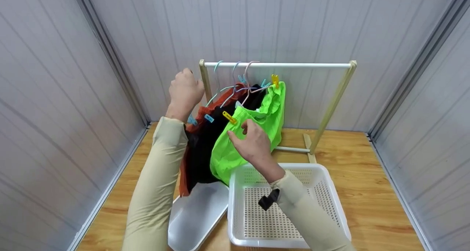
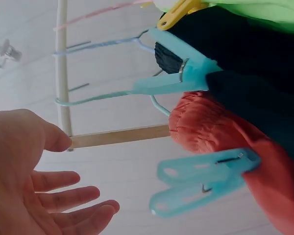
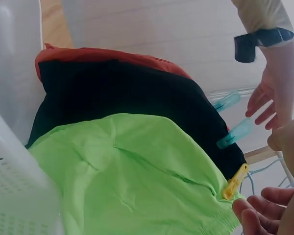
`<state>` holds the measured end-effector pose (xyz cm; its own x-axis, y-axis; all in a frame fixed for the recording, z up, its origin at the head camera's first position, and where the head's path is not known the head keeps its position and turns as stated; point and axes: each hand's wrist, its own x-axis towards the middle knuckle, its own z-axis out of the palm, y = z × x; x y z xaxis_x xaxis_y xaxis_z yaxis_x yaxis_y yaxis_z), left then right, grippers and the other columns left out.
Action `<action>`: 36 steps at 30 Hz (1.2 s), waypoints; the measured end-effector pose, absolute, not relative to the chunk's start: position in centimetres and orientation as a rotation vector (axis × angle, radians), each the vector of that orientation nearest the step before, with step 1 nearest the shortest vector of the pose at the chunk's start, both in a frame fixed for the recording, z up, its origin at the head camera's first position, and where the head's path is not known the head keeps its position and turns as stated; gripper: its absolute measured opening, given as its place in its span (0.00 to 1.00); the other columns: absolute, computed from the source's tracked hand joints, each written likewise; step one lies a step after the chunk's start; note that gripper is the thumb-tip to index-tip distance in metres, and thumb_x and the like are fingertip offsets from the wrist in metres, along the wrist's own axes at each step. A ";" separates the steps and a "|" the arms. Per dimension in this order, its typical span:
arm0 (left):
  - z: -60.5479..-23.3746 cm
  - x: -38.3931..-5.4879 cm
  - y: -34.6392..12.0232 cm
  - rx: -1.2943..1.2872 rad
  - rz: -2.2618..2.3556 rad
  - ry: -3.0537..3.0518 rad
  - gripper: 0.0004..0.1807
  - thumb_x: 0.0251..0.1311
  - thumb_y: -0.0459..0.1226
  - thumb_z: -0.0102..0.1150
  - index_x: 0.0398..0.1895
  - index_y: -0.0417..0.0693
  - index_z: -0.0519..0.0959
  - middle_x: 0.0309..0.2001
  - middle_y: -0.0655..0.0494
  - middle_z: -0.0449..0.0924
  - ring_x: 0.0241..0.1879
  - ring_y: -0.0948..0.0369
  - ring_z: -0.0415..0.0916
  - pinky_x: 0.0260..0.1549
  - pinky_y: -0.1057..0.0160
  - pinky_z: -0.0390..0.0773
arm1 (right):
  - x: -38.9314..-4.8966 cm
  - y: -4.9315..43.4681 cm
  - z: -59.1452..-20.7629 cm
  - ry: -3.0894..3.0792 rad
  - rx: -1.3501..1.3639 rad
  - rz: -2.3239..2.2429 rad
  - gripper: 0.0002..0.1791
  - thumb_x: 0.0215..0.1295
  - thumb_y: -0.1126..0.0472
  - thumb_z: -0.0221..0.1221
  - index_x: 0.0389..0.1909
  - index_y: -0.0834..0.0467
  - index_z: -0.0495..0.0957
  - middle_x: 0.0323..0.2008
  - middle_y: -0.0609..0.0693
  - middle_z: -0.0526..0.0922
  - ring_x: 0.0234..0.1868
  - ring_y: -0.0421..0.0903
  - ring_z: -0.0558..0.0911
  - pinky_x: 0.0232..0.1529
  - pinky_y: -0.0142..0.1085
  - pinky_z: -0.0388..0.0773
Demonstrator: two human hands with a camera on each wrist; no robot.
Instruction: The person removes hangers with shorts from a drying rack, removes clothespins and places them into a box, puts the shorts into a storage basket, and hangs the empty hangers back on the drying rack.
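My left hand (image 1: 186, 91) is raised beside the left end of the drying rack's white rail (image 1: 293, 65), with loosely bent fingers and an empty palm. Bright green shorts (image 1: 248, 141) hang from a pink hanger (image 1: 246, 75), fastened by yellow clothespins (image 1: 229, 117). Just in front of their waistband is my right hand (image 1: 253, 141), its fingers loosely curved around nothing. Behind the green pair hang a black garment (image 1: 200, 155) and a rust-red garment (image 1: 184, 183). Blue clothespins (image 2: 203, 181) hold these two to their hangers.
A white perforated basket (image 1: 288, 240) stands in front of the rack, its rim overlapping the green hem. Left of it lies a white tray (image 1: 198, 214), partly under the garments. The wooden post (image 1: 332, 108) supports the rail's right end. Grey panels (image 1: 415, 71) enclose the wooden tabletop (image 1: 367, 192).
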<state>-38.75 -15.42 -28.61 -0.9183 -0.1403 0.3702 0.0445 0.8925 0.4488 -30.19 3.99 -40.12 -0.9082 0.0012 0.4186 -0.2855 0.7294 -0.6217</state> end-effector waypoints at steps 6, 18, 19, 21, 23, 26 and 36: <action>-28.5 -40.9 -15.5 0.022 -0.947 -2.765 0.34 0.70 0.48 0.50 0.71 0.39 0.58 0.64 0.41 0.67 0.59 0.49 0.70 0.55 0.52 0.72 | -31.4 2.5 -40.8 -2.619 0.137 1.021 0.35 0.52 0.29 0.61 0.38 0.58 0.70 0.25 0.48 0.72 0.24 0.46 0.73 0.22 0.39 0.67; -31.3 -43.9 -15.5 -0.199 -1.502 -2.495 0.20 0.74 0.35 0.43 0.65 0.37 0.63 0.60 0.40 0.69 0.59 0.51 0.68 0.56 0.53 0.71 | -33.7 1.4 -42.8 -2.708 -0.074 1.162 0.33 0.50 0.27 0.62 0.35 0.54 0.71 0.27 0.49 0.76 0.28 0.47 0.76 0.26 0.40 0.69; -31.5 -44.0 -15.6 -0.213 -1.513 -2.476 0.19 0.74 0.35 0.44 0.64 0.38 0.64 0.59 0.40 0.70 0.58 0.51 0.69 0.55 0.52 0.71 | -33.9 1.4 -42.8 -2.703 -0.086 1.170 0.32 0.50 0.28 0.62 0.34 0.54 0.72 0.27 0.48 0.77 0.28 0.47 0.76 0.26 0.40 0.69; -31.7 -44.1 -15.7 -0.235 -1.528 -2.451 0.18 0.74 0.35 0.44 0.64 0.39 0.66 0.58 0.40 0.71 0.57 0.51 0.70 0.53 0.52 0.72 | -34.3 1.5 -42.7 -2.693 -0.119 1.185 0.31 0.50 0.29 0.62 0.31 0.54 0.73 0.26 0.48 0.77 0.27 0.47 0.76 0.25 0.39 0.69; -31.9 -44.2 -15.8 -0.243 -1.523 -2.440 0.18 0.74 0.36 0.45 0.63 0.40 0.67 0.57 0.41 0.72 0.56 0.50 0.71 0.52 0.52 0.73 | -34.8 1.6 -42.7 -2.674 -0.163 1.194 0.31 0.50 0.28 0.62 0.29 0.53 0.73 0.25 0.48 0.77 0.25 0.46 0.76 0.25 0.39 0.69; -32.0 -44.2 -15.7 -0.247 -1.502 -2.431 0.18 0.74 0.36 0.46 0.63 0.41 0.68 0.57 0.41 0.73 0.56 0.51 0.71 0.52 0.52 0.74 | -35.4 1.9 -42.9 -2.646 -0.224 1.229 0.29 0.51 0.30 0.62 0.29 0.53 0.73 0.26 0.48 0.78 0.27 0.47 0.77 0.26 0.41 0.70; -32.4 -44.5 -15.0 -0.252 -1.408 -2.428 0.18 0.73 0.37 0.46 0.63 0.42 0.69 0.57 0.42 0.75 0.56 0.51 0.73 0.52 0.52 0.75 | -35.4 4.5 -43.5 -2.635 -0.298 1.162 0.22 0.60 0.50 0.56 0.48 0.61 0.66 0.38 0.61 0.81 0.39 0.60 0.81 0.38 0.51 0.74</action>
